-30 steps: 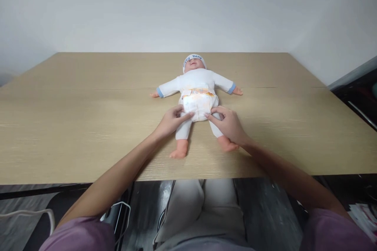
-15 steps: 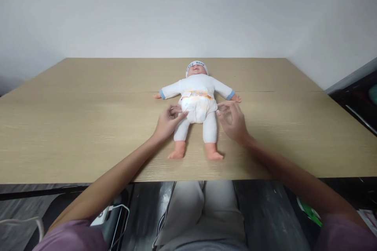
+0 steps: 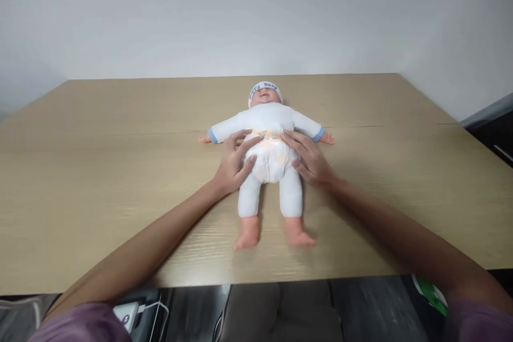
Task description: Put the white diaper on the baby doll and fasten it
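Observation:
A baby doll [image 3: 269, 116] lies on its back, feet towards me, in a white suit with blue cuffs and a "Happy Baby" cap. Around its hips is a white diaper [image 3: 272, 165] with an orange patterned waistband. My left hand [image 3: 236, 163] rests on the diaper's left side, fingers spread and fingertips at the waistband. On the opposite side my right hand [image 3: 312, 160] lies with its fingers stretched over the waistband and its thumb by the leg opening. Neither hand grips anything.
The doll lies on a wide wooden table [image 3: 120, 181] with a seam across it. Behind stands a pale wall [image 3: 240, 16]. Below the front edge are a white plugged-in device [image 3: 126, 316] and a green item [image 3: 435, 296]. A dark object [image 3: 492, 128] stands at the right.
Both hands have moved from the diaper's side edges up onto its front and waistband, with fingers now laid out. The camera view has shifted, so the doll appears slightly larger and its feet lower.

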### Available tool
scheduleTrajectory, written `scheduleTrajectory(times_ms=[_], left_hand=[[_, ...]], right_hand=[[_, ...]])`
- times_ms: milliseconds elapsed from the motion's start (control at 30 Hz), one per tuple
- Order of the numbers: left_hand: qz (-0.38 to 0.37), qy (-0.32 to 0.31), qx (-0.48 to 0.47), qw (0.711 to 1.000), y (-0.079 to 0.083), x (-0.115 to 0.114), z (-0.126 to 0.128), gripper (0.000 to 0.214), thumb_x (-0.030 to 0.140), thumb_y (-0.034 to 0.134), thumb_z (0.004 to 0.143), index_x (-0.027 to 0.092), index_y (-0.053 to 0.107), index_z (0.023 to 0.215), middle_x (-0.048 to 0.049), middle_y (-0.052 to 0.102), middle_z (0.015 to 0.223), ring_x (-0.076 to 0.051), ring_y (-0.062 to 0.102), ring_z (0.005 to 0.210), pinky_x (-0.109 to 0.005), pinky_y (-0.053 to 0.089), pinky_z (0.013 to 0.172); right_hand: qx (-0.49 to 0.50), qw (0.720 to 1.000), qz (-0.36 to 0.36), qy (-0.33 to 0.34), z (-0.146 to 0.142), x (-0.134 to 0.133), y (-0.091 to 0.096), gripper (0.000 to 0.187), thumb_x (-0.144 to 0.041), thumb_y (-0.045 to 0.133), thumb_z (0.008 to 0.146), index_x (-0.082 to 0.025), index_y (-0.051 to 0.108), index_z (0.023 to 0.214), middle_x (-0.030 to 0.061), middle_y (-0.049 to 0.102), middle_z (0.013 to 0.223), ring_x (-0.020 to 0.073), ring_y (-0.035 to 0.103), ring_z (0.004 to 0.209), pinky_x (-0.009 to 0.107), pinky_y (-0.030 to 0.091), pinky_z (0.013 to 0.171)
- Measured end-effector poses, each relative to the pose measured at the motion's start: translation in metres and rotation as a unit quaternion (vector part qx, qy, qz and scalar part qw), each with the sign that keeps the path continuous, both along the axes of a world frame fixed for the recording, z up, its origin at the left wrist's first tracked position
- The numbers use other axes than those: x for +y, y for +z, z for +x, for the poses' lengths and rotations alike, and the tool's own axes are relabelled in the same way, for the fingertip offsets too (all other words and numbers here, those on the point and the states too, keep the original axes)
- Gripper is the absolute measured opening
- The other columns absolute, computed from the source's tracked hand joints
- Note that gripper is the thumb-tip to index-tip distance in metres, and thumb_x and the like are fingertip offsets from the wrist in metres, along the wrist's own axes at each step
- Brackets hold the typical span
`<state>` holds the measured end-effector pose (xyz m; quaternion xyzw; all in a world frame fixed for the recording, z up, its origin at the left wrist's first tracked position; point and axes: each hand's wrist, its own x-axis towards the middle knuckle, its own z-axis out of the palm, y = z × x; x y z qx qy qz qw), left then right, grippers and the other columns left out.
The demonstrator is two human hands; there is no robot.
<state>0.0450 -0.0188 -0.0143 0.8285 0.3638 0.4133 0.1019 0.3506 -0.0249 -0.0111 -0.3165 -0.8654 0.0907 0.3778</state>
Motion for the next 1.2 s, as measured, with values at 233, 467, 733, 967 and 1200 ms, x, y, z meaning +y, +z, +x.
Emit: scheduleTrajectory(times_ms=[233,467,733,967,1200], left_hand=[[-0.002,-0.024,0.014,1.0,-0.002,-0.005,-0.003,0.057,0.05,0.036,0.12,0.034,0.046,0.174,-0.0136,0.041,0.171,-0.034,0.043,0.159,-0.056,0.041,0.132],[0.054,0.126,0.078,0.988,-0.004,0.044,-0.039,0.07,0.062,0.048,0.113,0.02,0.046,0.168,-0.0204,0.05,0.17,-0.039,0.048,0.154,-0.057,0.033,0.131],[-0.119,0.252,0.188,0.942,0.016,0.069,-0.02,0.062,0.058,0.051,0.104,0.012,0.061,0.144,-0.0259,0.072,0.14,-0.045,0.063,0.13,-0.059,0.041,0.118],[-0.28,0.261,0.019,0.924,0.057,-0.091,0.003,0.052,0.06,0.074,0.089,0.023,0.06,0.123,-0.0116,0.078,0.114,-0.033,0.074,0.098,-0.042,0.058,0.083],[-0.327,0.173,-0.022,0.929,-0.046,-0.395,0.006,0.055,0.034,0.081,0.069,0.028,0.066,0.121,-0.0055,0.082,0.106,-0.03,0.083,0.09,-0.04,0.069,0.074]], right_hand=[[-0.015,0.999,0.028,-0.027,0.004,-0.003,0.0,0.066,-0.056,0.031,0.119,-0.027,0.042,0.177,0.0132,0.04,0.182,0.0373,0.041,0.167,0.062,0.034,0.137],[0.002,0.973,0.065,-0.221,0.036,0.04,-0.011,0.06,-0.054,0.044,0.115,-0.023,0.05,0.166,0.0186,0.063,0.161,0.0394,0.059,0.148,0.064,0.045,0.125],[-0.1,0.945,-0.025,-0.311,0.02,0.075,-0.005,0.055,-0.047,0.056,0.106,-0.011,0.066,0.146,0.0242,0.076,0.138,0.0408,0.068,0.123,0.055,0.052,0.109],[-0.034,0.95,-0.155,-0.27,0.023,-0.028,0.018,0.05,-0.049,0.064,0.102,-0.017,0.069,0.141,0.0172,0.079,0.133,0.0325,0.072,0.113,0.043,0.057,0.095],[-0.07,0.978,-0.191,-0.039,0.083,-0.238,0.038,0.055,-0.027,0.073,0.097,-0.031,0.066,0.152,0.0085,0.078,0.132,0.0278,0.077,0.113,0.037,0.062,0.094]])
